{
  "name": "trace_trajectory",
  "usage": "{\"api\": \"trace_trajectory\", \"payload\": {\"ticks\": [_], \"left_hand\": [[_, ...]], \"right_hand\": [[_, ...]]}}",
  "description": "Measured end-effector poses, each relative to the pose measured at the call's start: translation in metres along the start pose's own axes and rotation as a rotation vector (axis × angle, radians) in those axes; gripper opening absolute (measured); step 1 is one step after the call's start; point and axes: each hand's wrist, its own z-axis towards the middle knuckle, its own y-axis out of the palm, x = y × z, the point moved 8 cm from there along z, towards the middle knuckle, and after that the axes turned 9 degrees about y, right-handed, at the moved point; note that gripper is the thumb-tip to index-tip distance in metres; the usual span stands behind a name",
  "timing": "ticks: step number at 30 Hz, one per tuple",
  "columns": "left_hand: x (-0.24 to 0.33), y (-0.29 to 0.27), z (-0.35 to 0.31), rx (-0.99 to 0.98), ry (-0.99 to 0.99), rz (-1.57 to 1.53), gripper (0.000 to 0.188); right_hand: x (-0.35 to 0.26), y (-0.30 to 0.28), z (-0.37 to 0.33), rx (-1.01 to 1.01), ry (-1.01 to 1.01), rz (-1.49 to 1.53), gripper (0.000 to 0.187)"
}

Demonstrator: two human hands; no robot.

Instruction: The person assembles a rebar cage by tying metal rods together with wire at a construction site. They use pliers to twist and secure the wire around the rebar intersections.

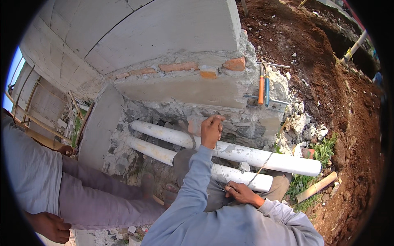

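Observation:
My left hand point(211, 130) is raised over the far white pipe point(266, 158), its fingers closed in a pinch on a thin wire point(218, 164). That wire runs down toward my right hand point(243, 192), which is closed on it beside the near white pipe point(240, 176). From my right hand a longer thin strand point(266, 162) slants up across the far pipe to the rubble edge. A dark wire loop point(193, 141) goes around the far pipe. Both pipes come out of a broken opening at the wall's base.
Pincers point(264, 86) with one orange and one blue handle lie on the concrete ledge beside metal rods point(269, 100). A co-worker point(33, 164) in mauve trousers stands at the left. Rubble point(301, 123), a bamboo piece point(316, 186) and red soil point(349, 143) are on the right.

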Motion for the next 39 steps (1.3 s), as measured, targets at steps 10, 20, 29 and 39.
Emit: {"api": "trace_trajectory", "payload": {"ticks": [10, 20, 29, 39], "left_hand": [[-0.002, 0.014, 0.039, -0.012, -0.003, 0.002, 0.030], [0.034, 0.005, 0.037, 0.087, 0.427, 0.663, 0.025], [0.079, -0.025, -0.004, -0.042, 0.215, -0.304, 0.030], [0.160, -0.099, -0.039, -0.030, 0.555, -1.027, 0.023]], "right_hand": [[0.006, 0.003, 0.017, -0.067, -0.016, 0.261, 0.029], [-0.006, 0.003, 0.013, -0.090, -0.028, 0.186, 0.029], [-0.005, 0.007, 0.008, -0.156, 0.004, 0.182, 0.028], [-0.052, -0.055, -0.019, 0.400, -0.388, -0.421, 0.024]]}}
